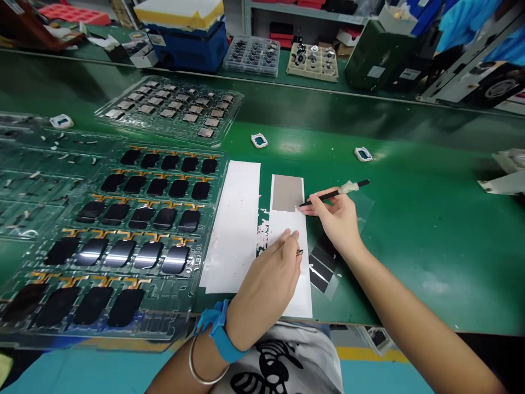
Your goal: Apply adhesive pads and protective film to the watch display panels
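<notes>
My right hand (pixel 338 219) holds slim black tweezers (pixel 328 195) with a pale wrapping near the back end. Their tip is at the lower right corner of a grey-brown sheet (pixel 285 191) on a white paper strip (pixel 283 221). My left hand (pixel 270 268), wearing a blue wristband (pixel 225 336), is closed over the lower part of that strip. A small dark end pokes out beyond its fingertips; the rest is hidden. Left of it lies another white paper (pixel 235 219), with tiny pale scraps (pixel 262 230) between the two.
A clear tray (pixel 205 230) of black screens with orange flex cables fills the left. Another tray (pixel 164 104) of small parts lies behind. Dark film pieces (pixel 322 268) lie under my right forearm. White-framed parts (pixel 259 140) dot the green bench (pixel 430 230); boxes line the back shelf.
</notes>
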{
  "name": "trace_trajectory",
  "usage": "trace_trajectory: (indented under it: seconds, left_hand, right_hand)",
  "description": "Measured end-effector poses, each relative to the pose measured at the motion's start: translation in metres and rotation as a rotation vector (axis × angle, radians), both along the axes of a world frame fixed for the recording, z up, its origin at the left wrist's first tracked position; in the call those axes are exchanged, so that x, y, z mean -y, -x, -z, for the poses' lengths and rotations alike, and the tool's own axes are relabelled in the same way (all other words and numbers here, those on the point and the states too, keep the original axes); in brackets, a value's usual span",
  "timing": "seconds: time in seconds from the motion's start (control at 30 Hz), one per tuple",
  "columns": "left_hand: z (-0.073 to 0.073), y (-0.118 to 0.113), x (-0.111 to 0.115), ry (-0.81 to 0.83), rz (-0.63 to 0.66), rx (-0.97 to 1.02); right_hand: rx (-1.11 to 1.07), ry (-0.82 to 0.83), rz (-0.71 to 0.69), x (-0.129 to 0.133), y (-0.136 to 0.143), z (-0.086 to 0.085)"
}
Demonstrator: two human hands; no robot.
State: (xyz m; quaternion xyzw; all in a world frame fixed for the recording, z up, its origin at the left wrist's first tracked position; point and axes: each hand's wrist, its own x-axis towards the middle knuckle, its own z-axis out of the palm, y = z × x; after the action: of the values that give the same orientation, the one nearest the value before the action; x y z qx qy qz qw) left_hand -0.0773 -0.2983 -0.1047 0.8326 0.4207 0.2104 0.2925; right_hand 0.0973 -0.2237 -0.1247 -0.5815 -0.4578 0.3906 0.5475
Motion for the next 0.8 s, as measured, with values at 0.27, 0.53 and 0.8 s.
trace_trajectory:
  seconds: [0.27,0.53,0.8]
  left_hand:
    - [0.003,-0.001,-0.001,-0.086,0.026,-0.041]
    - [0.001,-0.005,-0.001,-0.033,-0.006,-0.024]
    - [-0.01,0.002,-0.001,0.361,-0.334,0.659]
  right_hand:
    - [-0.058,0.021,-0.012,0.001,0.002,0.003]
    - [-0.057,-0.05,-0.092,0.006,0.009,-0.003]
    - [-0.174,-0.272,0.053,0.053,0.018,-0.052]
